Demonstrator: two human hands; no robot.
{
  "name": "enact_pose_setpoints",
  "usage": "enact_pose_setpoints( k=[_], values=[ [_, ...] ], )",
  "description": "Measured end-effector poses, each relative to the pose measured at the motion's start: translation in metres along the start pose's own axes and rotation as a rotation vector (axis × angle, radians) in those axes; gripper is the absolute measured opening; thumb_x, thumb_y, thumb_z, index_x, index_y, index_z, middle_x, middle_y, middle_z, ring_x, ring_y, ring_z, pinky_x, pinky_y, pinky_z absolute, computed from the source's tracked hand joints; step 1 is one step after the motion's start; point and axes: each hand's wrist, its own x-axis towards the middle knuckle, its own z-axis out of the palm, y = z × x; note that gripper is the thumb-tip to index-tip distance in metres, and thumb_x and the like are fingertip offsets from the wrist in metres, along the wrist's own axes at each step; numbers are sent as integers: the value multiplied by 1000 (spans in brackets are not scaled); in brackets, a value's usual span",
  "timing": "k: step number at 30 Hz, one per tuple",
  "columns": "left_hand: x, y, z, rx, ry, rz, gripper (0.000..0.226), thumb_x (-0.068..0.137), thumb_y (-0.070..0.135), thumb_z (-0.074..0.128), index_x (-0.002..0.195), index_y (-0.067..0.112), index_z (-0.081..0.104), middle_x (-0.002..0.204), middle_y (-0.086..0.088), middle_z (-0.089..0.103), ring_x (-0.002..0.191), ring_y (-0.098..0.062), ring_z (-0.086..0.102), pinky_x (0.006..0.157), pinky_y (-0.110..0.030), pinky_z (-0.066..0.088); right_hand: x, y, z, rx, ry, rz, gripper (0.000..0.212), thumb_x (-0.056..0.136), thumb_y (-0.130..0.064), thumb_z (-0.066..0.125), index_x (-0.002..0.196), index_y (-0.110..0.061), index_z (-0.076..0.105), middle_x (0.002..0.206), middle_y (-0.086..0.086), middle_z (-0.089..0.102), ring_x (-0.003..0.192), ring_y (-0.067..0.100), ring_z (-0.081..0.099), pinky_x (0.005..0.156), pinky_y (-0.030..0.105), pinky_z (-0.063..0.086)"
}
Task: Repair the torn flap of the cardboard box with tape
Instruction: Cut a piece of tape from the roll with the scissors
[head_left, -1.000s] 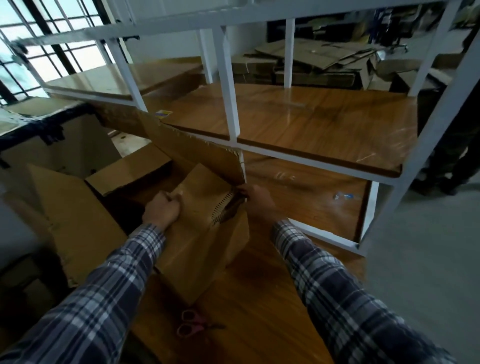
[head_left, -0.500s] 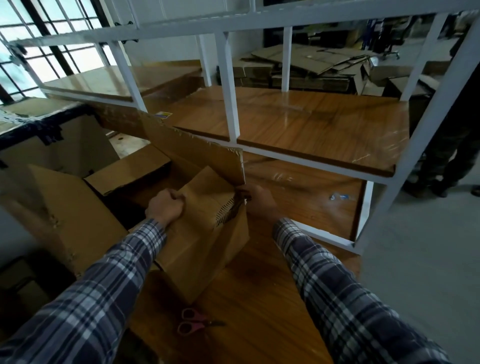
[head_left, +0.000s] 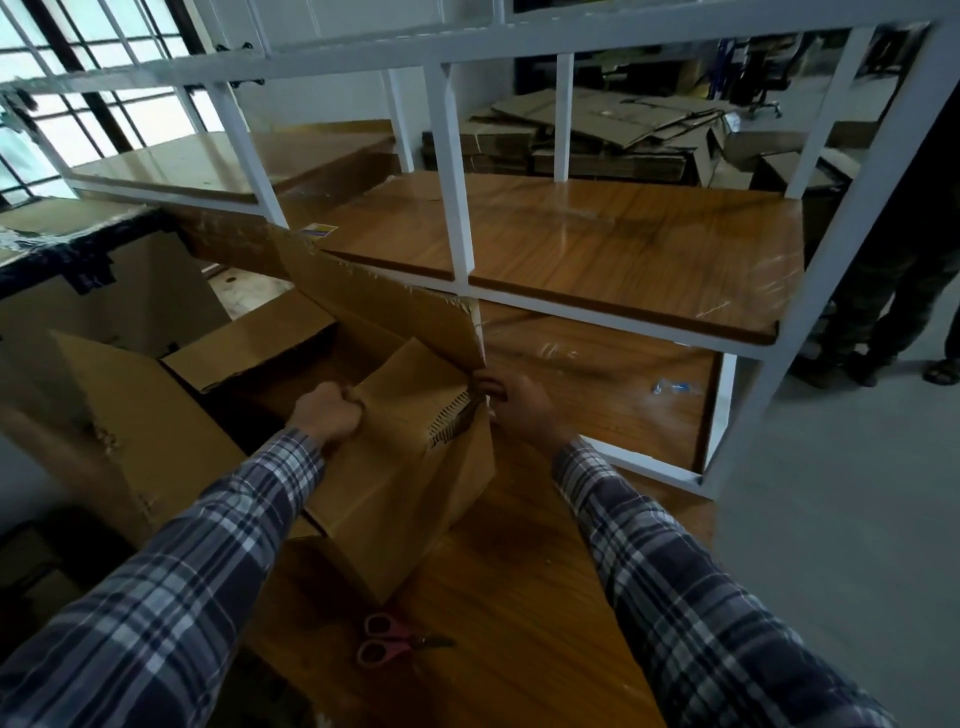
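The box (head_left: 395, 467) sat on the table (head_left: 519, 649), centre frame. The left hand (head_left: 327, 413), at nine o'clock of the torn flap (head_left: 415, 395), gripped its edge; the right hand (head_left: 519, 410), at three o'clock, pinched the tear. Likely aligning edges; taping comes next, though no tape was visible. Scissors (head_left: 389, 644) lay at six o'clock.

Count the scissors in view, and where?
1. The pink-handled scissors lie flat on the wooden table, in front of the cardboard box, between the two sleeves. More could be hidden inside the box or behind the cardboard.
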Motion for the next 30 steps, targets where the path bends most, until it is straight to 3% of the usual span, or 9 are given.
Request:
enact_pose_setpoints(
  k=[2, 6, 10, 13, 18, 21, 26, 28, 30],
  values=[
    [-2, -2, -2, 34, -37, 3, 43, 101, 30, 61, 140, 13, 56, 135, -15, 61, 113, -33, 62, 86, -40, 52, -18, 3, 3, 77, 32, 9, 51, 99, -2, 62, 147, -18, 59, 141, 4, 68, 130, 17, 64, 108, 37, 55],
    [-20, 3, 7, 101, -66, 94, 41, 99, 35, 66, 134, 13, 64, 130, -12, 67, 108, -30, 65, 87, -40, 54, -57, 11, 15, 170, -12, 84, 54, 103, -3, 59, 152, -25, 53, 146, -4, 63, 133, 13, 60, 106, 35, 55],
    [-62, 23, 27, 197, -72, 338, 36, 104, 37, 59, 133, 15, 61, 129, -5, 63, 116, -30, 61, 90, -37, 47, -106, 3, 21, 162, -4, 170, 59, 102, 6, 52, 155, -19, 48, 144, -1, 59, 130, 13, 56, 104, 29, 51],
    [-90, 25, 41, 238, -66, 527, 48, 102, 22, 62, 149, 16, 55, 145, -11, 58, 129, -30, 58, 106, -41, 48, -142, -3, 26, 130, 49, 238, 64, 101, 6, 52, 159, -19, 43, 153, 3, 54, 138, 19, 54, 109, 33, 49],
    [-139, -2, 63, 287, -93, 793, 42, 102, 24, 62, 143, 15, 59, 146, -6, 57, 133, -26, 55, 106, -38, 44, -225, -6, 41, 59, 179, 354, 60, 102, 2, 57, 159, -13, 44, 156, 10, 54, 141, 25, 56, 112, 39, 52],
    [-163, -38, 92, 228, -215, 827, 48, 105, 28, 59, 151, 18, 52, 156, -5, 51, 141, -26, 49, 114, -40, 40, -284, 2, 70, 50, 245, 464, 56, 101, 3, 60, 155, -7, 49, 154, 15, 57, 140, 29, 58, 113, 34, 50],
    [-203, -102, 150, 351, -503, 833, 60, 108, 25, 57, 162, 10, 36, 168, -11, 35, 156, -29, 31, 126, -41, 30, -384, 31, 136, 68, 342, 642, 47, 99, -7, 63, 147, -10, 59, 142, 13, 67, 129, 28, 66, 111, 49, 53],
    [-221, -126, 171, 422, -574, 838, 62, 108, 26, 56, 164, 12, 32, 170, -11, 31, 158, -27, 27, 127, -41, 27, -423, 34, 162, 138, 445, 710, 45, 100, -8, 64, 145, -10, 58, 138, 9, 67, 124, 24, 67, 107, 42, 56],
    [-237, -143, 192, 430, -622, 827, 62, 108, 28, 57, 164, 15, 33, 170, -11, 32, 157, -27, 28, 127, -42, 28, -455, 33, 176, 154, 593, 778, 37, 100, -12, 68, 136, -10, 61, 124, 5, 69, 111, 20, 68, 89, 28, 57]
  ],
)
